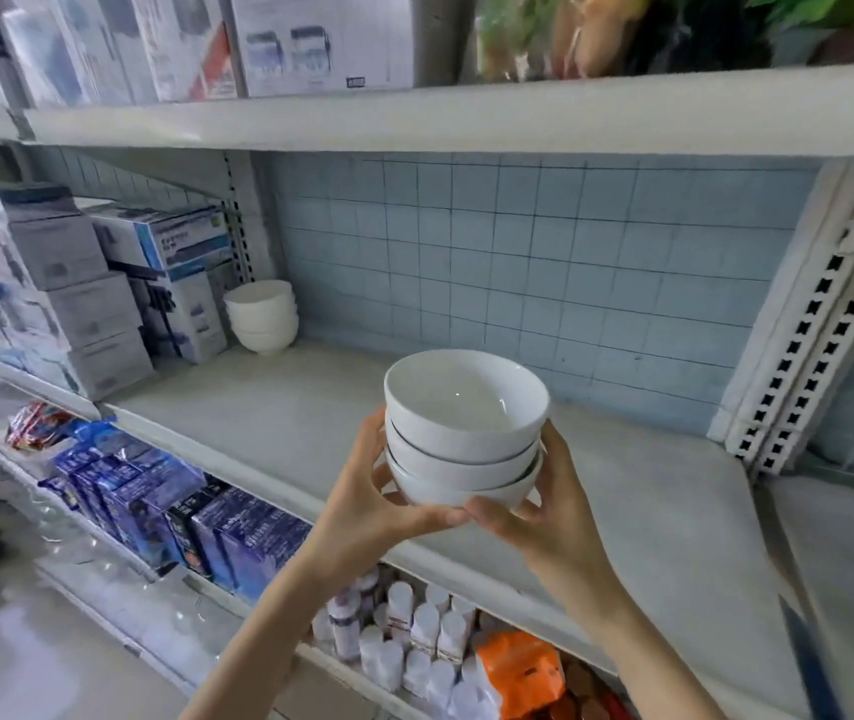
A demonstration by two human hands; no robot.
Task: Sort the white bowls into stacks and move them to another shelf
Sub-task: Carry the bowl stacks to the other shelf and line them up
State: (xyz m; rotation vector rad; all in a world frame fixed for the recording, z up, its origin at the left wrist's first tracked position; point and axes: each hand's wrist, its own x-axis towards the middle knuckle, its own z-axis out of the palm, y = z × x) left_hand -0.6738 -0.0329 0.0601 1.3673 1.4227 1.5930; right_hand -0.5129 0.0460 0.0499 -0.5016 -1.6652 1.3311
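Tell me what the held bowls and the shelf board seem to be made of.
Held bowls: probably glazed ceramic, smooth glossy white with a small highlight inside the top one; melamine cannot be excluded. Shelf board: likely painted metal, matte pale grey; slotted uprights beside it suggest metal racking.

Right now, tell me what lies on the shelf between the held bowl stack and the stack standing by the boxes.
Nothing: the head view shows only bare shelf between the held stack and the standing stack.
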